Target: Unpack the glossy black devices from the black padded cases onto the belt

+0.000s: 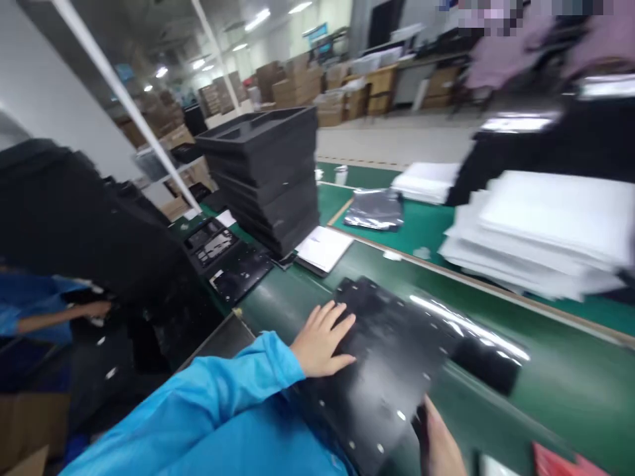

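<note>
A flat black panel with small pale spots along its edges lies tilted in front of me over the green work surface. My left hand rests on the panel's left part, fingers spread, palm down. At the panel's lower right edge is my right hand, partly cut off by the frame's bottom; its fingers are hidden under or behind the edge. Another dark piece shows just right of the panel.
Tall black tray stack ahead, beside white papers. Black parts lie left of it. White sheets are piled at right, a grey plastic bag behind. Another person's hand shows at far left. Something red sits bottom right.
</note>
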The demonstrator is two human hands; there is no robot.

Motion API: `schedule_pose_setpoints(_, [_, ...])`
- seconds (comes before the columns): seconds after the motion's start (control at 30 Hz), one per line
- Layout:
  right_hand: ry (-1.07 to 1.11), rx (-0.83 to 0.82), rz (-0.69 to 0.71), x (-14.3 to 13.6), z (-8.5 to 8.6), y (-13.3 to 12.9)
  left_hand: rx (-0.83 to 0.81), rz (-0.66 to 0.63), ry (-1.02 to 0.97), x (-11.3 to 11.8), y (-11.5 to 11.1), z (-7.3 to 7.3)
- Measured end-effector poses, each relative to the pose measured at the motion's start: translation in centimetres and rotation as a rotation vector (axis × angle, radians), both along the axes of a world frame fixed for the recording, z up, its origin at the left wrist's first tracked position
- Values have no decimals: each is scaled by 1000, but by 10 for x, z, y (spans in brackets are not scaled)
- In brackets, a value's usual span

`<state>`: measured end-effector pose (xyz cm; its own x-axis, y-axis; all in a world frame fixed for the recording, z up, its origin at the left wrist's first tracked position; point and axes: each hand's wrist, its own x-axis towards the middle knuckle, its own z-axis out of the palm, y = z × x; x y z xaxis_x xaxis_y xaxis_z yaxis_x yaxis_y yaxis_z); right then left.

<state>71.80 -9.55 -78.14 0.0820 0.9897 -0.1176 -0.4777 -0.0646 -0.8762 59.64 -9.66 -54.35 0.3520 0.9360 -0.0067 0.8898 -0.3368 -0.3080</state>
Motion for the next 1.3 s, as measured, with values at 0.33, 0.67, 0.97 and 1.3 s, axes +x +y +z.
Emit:
schedule_pose_setpoints(0.33, [-530,87,-241,-35,-63,38,118,-227,380,25,-14,-47])
schedule_pose_setpoints(0.67, [11,-58,-315,20,-31,-7,33,-194,321,29,-16,-42])
schedule_pose_setpoints(0.97, [-1281,430,-111,55,48,-18,0,-196,302,29,-15,-44])
schedule_pose_setpoints(1.3, [-1359,468,-74,58,49,-10,-67,-168,268,38,-20,-49])
